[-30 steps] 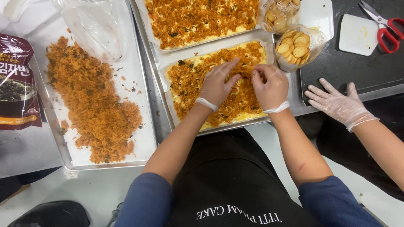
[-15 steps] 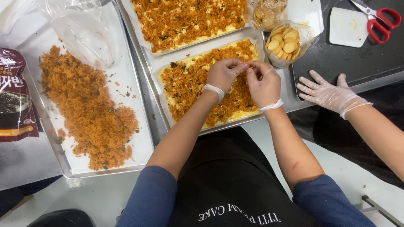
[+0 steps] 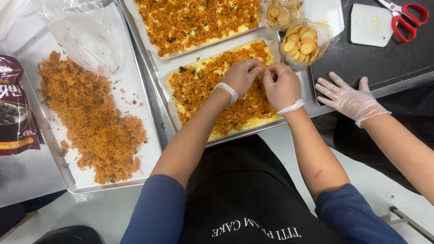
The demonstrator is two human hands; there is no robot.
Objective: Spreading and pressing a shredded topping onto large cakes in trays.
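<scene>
Over topped cake (image 3: 199, 86), both hands (image 3: 266, 77) pinch together.

Lighting: bright, even, overhead; shadows soft and short beneath the forearms. Glare: mild sheen on the clear plastic bag (image 3: 86, 38) at 10 o'clock and metal tray rims (image 3: 156, 101). Focus: sharp centrally. Distortion: slight wide-angle bending toward the edges

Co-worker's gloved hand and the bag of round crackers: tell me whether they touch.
Apart. The head view shows the co-worker's gloved hand flat on the dark counter, with bare counter between its fingers and the bag of round crackers.
</scene>
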